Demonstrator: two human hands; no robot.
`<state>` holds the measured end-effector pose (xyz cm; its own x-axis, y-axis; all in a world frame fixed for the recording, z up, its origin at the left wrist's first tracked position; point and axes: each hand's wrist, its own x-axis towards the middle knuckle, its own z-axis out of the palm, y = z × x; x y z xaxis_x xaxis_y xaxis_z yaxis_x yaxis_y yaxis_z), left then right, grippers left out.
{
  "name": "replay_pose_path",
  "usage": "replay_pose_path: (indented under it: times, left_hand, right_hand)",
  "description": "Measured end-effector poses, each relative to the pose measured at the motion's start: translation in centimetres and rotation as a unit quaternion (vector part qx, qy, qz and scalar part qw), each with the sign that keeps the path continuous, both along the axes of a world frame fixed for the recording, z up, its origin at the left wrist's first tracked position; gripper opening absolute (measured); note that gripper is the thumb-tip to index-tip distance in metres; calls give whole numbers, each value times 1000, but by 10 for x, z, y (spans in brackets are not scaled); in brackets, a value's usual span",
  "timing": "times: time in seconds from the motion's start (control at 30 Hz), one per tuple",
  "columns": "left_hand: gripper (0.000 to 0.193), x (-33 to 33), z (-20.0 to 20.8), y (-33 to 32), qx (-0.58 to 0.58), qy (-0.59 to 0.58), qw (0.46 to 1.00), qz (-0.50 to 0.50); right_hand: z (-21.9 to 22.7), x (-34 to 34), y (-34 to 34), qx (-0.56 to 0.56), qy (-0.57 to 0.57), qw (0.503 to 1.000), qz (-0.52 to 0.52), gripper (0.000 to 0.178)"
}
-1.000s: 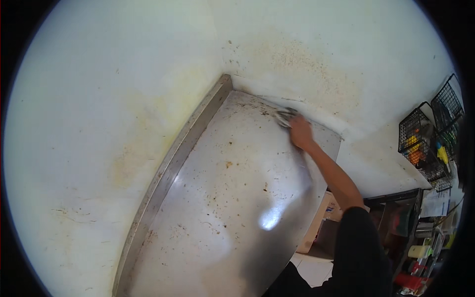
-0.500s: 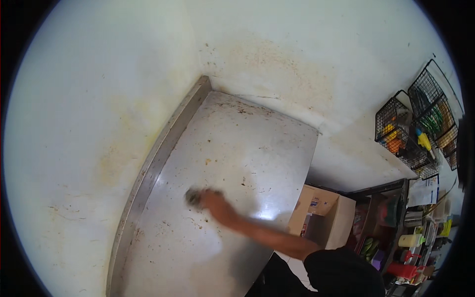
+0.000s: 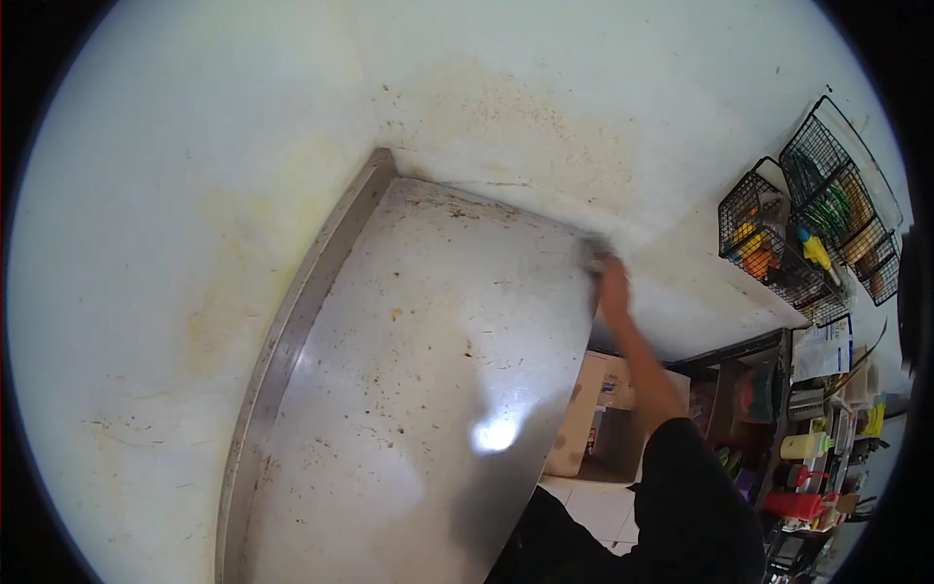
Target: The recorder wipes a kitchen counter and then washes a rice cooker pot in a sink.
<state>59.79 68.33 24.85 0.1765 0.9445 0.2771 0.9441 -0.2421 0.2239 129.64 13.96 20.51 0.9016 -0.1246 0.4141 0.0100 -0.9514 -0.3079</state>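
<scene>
My right hand (image 3: 611, 289) reaches in from the lower right in a black sleeve (image 3: 696, 487). Its fingers are closed on a grey steel-wool scrubber (image 3: 594, 251), smeared by motion. The scrubber is at the far right corner of a steel countertop (image 3: 438, 292), close to the wall behind. Brown specks and crumbs dot the countertop, thickest along its far edge and down its middle. My left hand is outside the picture.
A raised metal ledge (image 3: 311, 282) runs along the counter's left side, against a stained white wall (image 3: 156, 243). Black wire baskets (image 3: 759, 229) hang on the wall at right. Below are an open cardboard box (image 3: 574, 419) and a shelf with several bottles (image 3: 803, 448).
My right hand has swept the scrubber from the middle of the countertop to its far right corner. The view has shifted slightly.
</scene>
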Motion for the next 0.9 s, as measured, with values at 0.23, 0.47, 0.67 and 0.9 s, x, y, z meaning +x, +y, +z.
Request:
replay_pose_path:
  times: [0.23,0.47,0.67,0.9]
  left_hand:
    - [49,-36,4,-7,22,11,998,65]
    - [52,-83,-8,-17,61,63,986,138]
    - [51,-36,31,-47,-12,31,989,143]
    - [50,-45,37,-45,21,74,994,78]
  right_hand:
    - [80,-112,68,168,41,985,-25,33]
    - [85,-292,457,208,29,631,747,26]
    - [43,-182,586,115,8,736,668,11]
    - [36,107,431,85,22,916,391,33]
